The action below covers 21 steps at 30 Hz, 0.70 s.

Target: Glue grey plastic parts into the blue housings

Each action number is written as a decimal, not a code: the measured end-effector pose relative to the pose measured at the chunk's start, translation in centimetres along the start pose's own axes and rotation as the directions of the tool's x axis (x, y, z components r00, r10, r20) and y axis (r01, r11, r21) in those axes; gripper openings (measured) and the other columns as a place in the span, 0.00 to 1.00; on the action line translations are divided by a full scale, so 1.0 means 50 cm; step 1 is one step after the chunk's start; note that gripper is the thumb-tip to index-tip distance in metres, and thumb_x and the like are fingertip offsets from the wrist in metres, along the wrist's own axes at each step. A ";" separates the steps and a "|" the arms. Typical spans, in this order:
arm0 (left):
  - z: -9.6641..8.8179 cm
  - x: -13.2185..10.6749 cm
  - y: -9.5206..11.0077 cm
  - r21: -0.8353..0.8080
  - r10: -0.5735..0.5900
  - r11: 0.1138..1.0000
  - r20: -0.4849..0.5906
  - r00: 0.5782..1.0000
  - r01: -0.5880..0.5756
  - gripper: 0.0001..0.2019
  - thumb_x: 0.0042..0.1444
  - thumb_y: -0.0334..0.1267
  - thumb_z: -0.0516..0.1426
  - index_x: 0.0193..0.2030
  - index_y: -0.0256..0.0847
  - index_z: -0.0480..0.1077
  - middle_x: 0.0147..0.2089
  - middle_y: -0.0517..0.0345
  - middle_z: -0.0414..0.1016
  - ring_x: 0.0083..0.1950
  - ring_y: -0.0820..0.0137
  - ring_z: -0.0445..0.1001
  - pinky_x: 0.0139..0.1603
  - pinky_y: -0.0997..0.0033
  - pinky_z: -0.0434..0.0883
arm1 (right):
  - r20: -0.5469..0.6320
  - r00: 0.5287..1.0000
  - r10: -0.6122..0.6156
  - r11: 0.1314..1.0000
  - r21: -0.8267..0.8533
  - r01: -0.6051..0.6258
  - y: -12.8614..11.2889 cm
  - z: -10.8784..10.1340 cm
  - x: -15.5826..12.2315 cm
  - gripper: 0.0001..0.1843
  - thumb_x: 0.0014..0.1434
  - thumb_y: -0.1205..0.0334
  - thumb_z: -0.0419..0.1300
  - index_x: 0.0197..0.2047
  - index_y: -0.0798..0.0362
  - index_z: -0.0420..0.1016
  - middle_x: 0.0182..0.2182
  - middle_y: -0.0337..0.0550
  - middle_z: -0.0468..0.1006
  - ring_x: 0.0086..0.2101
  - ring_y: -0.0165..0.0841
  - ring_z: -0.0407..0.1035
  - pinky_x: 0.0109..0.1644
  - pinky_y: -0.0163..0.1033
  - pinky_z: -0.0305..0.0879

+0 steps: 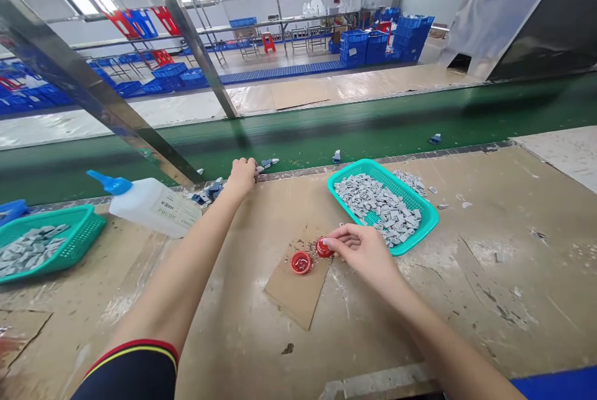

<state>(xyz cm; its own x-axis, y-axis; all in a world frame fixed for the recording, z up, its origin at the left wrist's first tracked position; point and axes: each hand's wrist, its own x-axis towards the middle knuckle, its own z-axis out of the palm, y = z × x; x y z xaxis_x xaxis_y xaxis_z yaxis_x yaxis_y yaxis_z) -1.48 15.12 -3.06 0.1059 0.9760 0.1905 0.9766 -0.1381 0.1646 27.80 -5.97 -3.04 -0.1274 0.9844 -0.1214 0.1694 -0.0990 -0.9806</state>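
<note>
My right hand [361, 254] rests its fingertips on a red plastic cap [324, 248], which lies on a piece of brown cardboard [298, 293]. A second red cap [301, 262] sits just left of it, among scattered crumbs. My left hand [242, 177] reaches forward to the edge of the green conveyor belt [326, 139]. Its fingers are curled, and anything inside them is hidden. A small grey-blue moulded part [268, 163] lies just beyond those fingers.
A teal plastic basket [422, 223] full of grey parts stands right of the cardboard, and another [79, 216] stands at far left. A white glue bottle [152, 206] with a blue nozzle lies left of my left arm. Steel frame bars cross above the belt.
</note>
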 end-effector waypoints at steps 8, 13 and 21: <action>-0.061 -0.203 0.125 -0.704 -0.136 0.710 -0.141 0.981 -0.002 0.16 0.61 0.42 0.51 0.52 0.37 0.68 0.47 0.48 0.74 0.47 0.65 0.73 0.50 0.62 0.71 | -0.075 0.997 -0.027 0.992 -0.128 0.017 0.017 0.017 0.004 0.08 0.54 0.57 0.61 0.29 0.52 0.71 0.23 0.41 0.77 0.24 0.33 0.71 0.29 0.38 0.66; -0.123 -0.389 0.184 -0.997 -0.376 0.045 0.048 0.925 0.070 0.15 0.53 0.41 0.62 0.47 0.43 0.74 0.45 0.54 0.75 0.46 0.68 0.75 0.53 0.63 0.72 | -0.027 0.999 0.018 0.995 -0.097 -0.021 0.027 0.023 0.004 0.11 0.56 0.54 0.60 0.29 0.53 0.70 0.24 0.42 0.78 0.26 0.34 0.72 0.29 0.38 0.65; -0.104 -0.500 0.232 -0.964 -0.557 -0.221 0.249 0.792 0.148 0.17 0.47 0.38 0.66 0.46 0.43 0.75 0.43 0.55 0.78 0.46 0.68 0.77 0.48 0.74 0.75 | -0.034 0.999 0.038 0.995 -0.091 -0.041 0.033 0.027 0.010 0.12 0.54 0.54 0.62 0.28 0.54 0.71 0.23 0.45 0.77 0.26 0.35 0.72 0.31 0.39 0.67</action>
<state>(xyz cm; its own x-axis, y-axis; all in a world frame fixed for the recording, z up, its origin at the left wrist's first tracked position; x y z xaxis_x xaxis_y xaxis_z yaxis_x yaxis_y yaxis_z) 6.22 -11.78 -0.88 -0.4136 0.8920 -0.1822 -0.3803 0.0125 0.9248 26.70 -5.83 -4.93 -0.0873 0.9844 -0.1529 0.2630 -0.1253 -0.9566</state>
